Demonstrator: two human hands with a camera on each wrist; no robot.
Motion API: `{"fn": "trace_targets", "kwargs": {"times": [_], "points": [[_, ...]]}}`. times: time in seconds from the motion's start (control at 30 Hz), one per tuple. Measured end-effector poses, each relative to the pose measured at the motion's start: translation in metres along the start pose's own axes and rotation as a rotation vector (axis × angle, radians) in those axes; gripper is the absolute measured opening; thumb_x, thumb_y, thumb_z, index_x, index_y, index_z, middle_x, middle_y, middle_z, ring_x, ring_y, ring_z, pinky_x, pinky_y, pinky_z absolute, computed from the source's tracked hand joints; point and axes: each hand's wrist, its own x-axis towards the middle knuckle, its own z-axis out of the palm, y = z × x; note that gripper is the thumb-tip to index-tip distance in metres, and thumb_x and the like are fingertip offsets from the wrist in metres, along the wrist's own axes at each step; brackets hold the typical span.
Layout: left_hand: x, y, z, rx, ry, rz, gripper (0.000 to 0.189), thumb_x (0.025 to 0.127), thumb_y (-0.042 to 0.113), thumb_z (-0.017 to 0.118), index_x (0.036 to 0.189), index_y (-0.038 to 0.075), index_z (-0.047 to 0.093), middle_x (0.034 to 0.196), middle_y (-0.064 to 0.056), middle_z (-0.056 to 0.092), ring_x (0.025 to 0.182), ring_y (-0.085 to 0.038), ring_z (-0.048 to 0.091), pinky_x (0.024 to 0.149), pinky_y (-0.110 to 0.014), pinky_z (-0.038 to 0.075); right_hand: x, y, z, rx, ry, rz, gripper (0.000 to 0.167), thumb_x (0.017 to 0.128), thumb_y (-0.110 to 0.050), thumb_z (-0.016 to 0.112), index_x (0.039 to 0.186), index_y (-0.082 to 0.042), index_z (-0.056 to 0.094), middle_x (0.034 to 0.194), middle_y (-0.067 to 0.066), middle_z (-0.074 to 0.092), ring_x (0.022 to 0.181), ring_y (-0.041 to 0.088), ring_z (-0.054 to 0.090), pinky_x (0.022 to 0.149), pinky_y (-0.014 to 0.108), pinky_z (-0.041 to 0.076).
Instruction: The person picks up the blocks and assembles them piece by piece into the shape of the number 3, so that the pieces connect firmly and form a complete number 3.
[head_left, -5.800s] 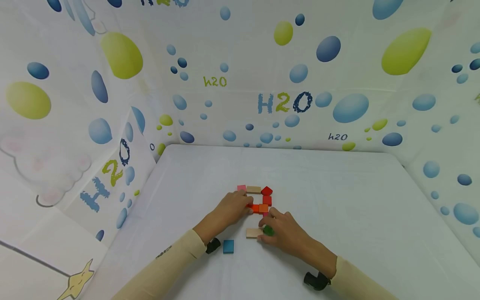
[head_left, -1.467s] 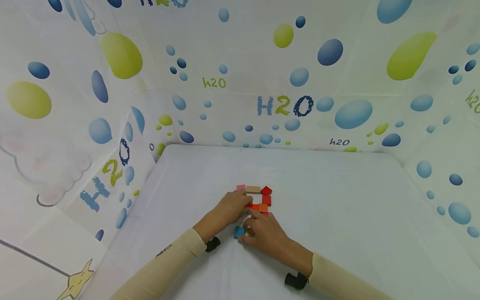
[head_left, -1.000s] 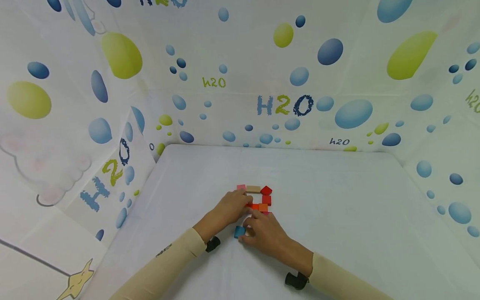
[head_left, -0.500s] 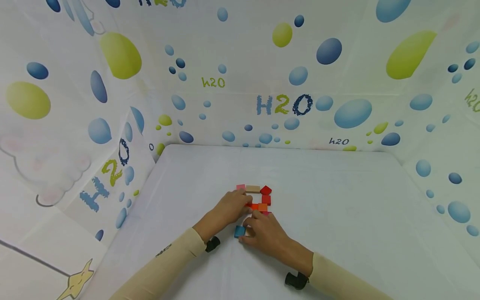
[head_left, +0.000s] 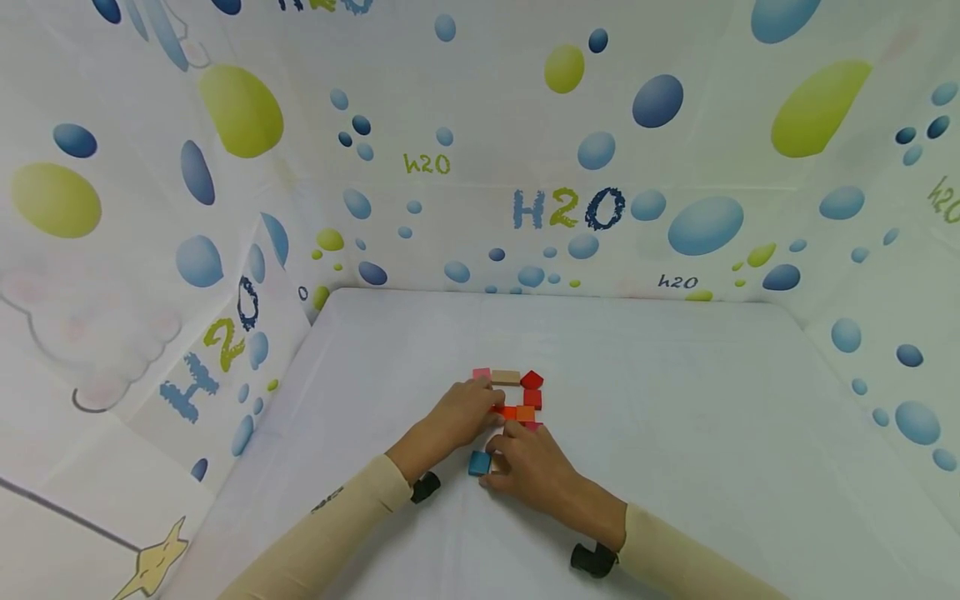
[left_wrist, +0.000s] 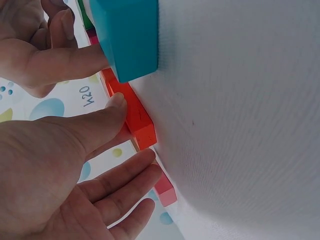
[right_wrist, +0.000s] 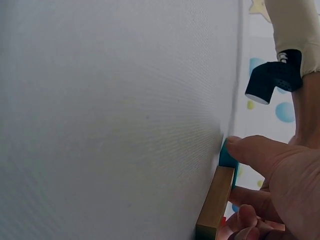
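My left hand (head_left: 459,414) pinches an orange-red block (left_wrist: 140,120) between thumb and index finger, its other fingers near a pink block (left_wrist: 166,189). Closer to me, my right hand (head_left: 536,467) pinches a blue block (head_left: 479,463) by its sides. That blue block sits at the left end of a plain wooden block (right_wrist: 216,200), largely hidden under the right hand in the head view. An orange block (head_left: 526,413) lies at the right of the orange-red one. Part of a green block (left_wrist: 86,15) shows behind the blue one in the left wrist view.
Along the row's far side lie a wooden block (head_left: 506,377) and a red five-sided block (head_left: 532,380), with a red square block (head_left: 532,400) below it. All rest on a white-covered table (head_left: 675,417), backed by a patterned curtain (head_left: 480,108).
Several seconds ago the right hand was at the green block, and the blue block lay apart at the left; it now sits against the wooden block. Over the last second both hands stay nearly still.
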Motion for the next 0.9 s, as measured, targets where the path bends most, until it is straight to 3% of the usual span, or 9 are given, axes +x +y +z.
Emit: {"fn": "trace_targets", "kwargs": {"times": [0.5, 0.73, 0.9], "points": [[0.0, 0.0, 0.0, 0.034, 0.015, 0.021, 0.019, 0.099, 0.032, 0.076, 0.112, 0.018, 0.076, 0.105, -0.002, 0.067, 0.096, -0.017, 0.06, 0.092, -0.039, 0.056, -0.003, 0.0, -0.011, -0.005, 0.001, 0.016, 0.045, 0.083, -0.045, 0.09, 0.114, -0.016, 0.078, 0.107, -0.002, 0.071, 0.098, 0.014, 0.064, 0.085, 0.042, 0.052], [-0.002, 0.002, -0.002, 0.092, 0.017, 0.061, 0.017, 0.098, 0.034, 0.077, 0.108, 0.021, 0.075, 0.099, 0.0, 0.064, 0.096, -0.017, 0.058, 0.101, -0.044, 0.053, -0.013, 0.011, -0.02, 0.015, 0.047, 0.052, 0.045, 0.085, -0.05, 0.086, 0.114, -0.017, 0.077, 0.108, -0.002, 0.067, 0.086, 0.009, 0.062, 0.076, 0.033, 0.045], [-0.003, 0.002, 0.0, 0.12, -0.013, 0.059, 0.021, 0.098, 0.035, 0.077, 0.115, 0.022, 0.075, 0.108, -0.002, 0.065, 0.107, -0.02, 0.06, 0.112, -0.048, 0.048, -0.021, 0.022, -0.03, 0.035, 0.068, 0.113, 0.045, 0.086, -0.046, 0.087, 0.117, -0.016, 0.077, 0.096, -0.001, 0.063, 0.078, 0.006, 0.052, 0.071, 0.031, 0.042]]}}
